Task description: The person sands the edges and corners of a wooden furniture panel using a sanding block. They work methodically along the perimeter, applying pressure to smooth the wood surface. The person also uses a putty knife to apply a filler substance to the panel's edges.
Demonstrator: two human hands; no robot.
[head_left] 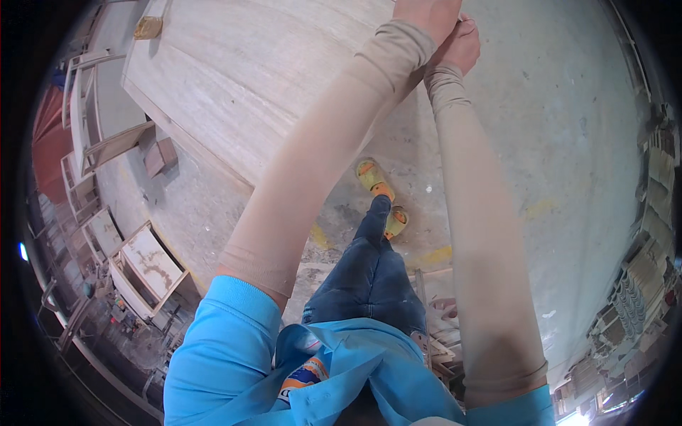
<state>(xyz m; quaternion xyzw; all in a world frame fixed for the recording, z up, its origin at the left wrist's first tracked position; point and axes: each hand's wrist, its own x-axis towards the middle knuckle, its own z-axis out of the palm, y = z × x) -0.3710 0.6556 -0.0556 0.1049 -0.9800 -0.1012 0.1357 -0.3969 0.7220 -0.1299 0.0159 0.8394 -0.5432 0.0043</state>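
Note:
Both my arms, in tan sleeves, reach to the top edge of the view. My left hand [430,15] is partly cut off there, and its fingers are hidden. Just behind and right of it, my right hand [458,48] is closed, fingers curled and thumb on top. Whatever it may hold cannot be made out. The two hands overlap near the right edge of a large pale wooden panel [241,78], which spreads below and to the left of them.
A small brown block [148,28] rests at the panel's far left corner. Left of the panel are a brown box [160,157] and several wooden frames [149,266]. Stacked pieces [632,298] line the right side. My yellow shoes [374,177] stand on the concrete floor [554,142].

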